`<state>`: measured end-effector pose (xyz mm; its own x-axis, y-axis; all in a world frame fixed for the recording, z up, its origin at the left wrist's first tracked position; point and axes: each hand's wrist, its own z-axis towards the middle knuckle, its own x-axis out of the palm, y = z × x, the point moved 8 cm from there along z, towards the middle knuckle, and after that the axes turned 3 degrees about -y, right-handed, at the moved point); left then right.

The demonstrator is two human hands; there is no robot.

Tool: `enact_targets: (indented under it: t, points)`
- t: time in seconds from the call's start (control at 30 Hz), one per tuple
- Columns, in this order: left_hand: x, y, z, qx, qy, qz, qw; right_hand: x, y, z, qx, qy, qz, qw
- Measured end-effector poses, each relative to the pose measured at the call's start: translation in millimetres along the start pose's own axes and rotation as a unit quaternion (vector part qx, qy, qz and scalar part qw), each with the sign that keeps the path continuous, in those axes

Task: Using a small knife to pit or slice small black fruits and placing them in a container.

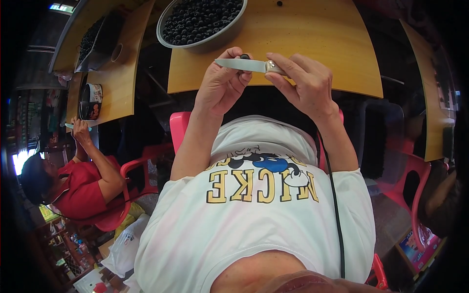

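My right hand (311,83) is closed around the pale handle of a knife (251,66), whose blade points left. A small black round piece (245,56) sits pinched in the fingers of my left hand (220,85). The blade crosses in front of that piece and partly hides it, so I cannot tell whether it cuts in. Just beyond my hands, a round metal basin (201,48) stands on the wooden table (298,36), filled with similar black pieces, several with a lighter hole or spot in the middle.
One loose black piece (279,3) lies at the table's far side. To the left, a person in red (90,188) holds a knife at another table (124,80), which bears a dark bin (101,44) and a round tin (91,100). A red chair (403,171) stands at right.
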<state>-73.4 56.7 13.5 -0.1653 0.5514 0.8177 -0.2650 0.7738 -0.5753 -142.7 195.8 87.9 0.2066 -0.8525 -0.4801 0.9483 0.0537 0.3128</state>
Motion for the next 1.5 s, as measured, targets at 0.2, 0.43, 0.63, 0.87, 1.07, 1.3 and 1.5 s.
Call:
enact_targets:
  t: [0.2,0.43,0.63,0.87,1.07,1.3,1.5]
  points:
    - [-5.4,-3.2,1.3,0.005,0.027,0.004,1.0,4.2,-13.3,-2.7,0.016,0.019,-0.014,1.0]
    - [-5.4,3.5,-1.2,-0.013,-0.035,-0.062,0.997,-21.0,-64.6,-13.4,0.175,-0.122,0.092,0.973]
    - [-13.7,17.9,2.2,-0.063,-0.057,-0.094,0.992,-4.9,-75.3,-19.8,0.225,-0.042,0.028,0.973]
    - [-13.5,20.9,-4.3,-0.072,-0.135,-0.028,0.988,-4.9,-72.8,-19.9,0.224,-0.029,0.019,0.974]
    - [-19.3,28.5,-7.9,-0.093,-0.154,-0.158,0.971,-2.3,-58.4,-15.2,0.192,-0.013,0.025,0.981]
    - [-11.3,31.5,-10.3,-0.118,-0.118,-0.213,0.963,-0.8,-37.8,-9.4,0.125,0.002,0.055,0.991]
    - [-17.9,28.0,-12.1,-0.075,-0.172,-0.181,0.966,3.3,4.8,-1.3,-0.011,0.018,0.033,0.999]
